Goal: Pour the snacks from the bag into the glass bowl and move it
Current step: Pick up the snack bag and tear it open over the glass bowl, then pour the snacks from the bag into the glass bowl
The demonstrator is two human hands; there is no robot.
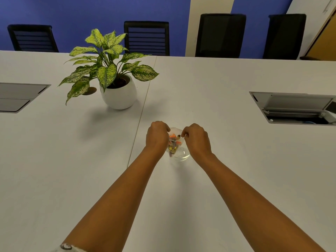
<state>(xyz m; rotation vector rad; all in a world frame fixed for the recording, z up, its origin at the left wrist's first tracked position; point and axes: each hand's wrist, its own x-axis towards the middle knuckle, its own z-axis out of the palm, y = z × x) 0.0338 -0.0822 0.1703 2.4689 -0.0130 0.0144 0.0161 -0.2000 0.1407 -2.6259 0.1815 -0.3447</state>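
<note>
Both arms reach out over the white table (218, 84). Left hand (157, 136) and right hand (196, 139) each pinch an upper edge of a clear snack bag (174, 140), fingers clamped on the plastic. Bag hangs into the glass bowl (181, 155), orange and yellow snacks inside. Potted plant (111, 73) stands well apart, far left.
</note>
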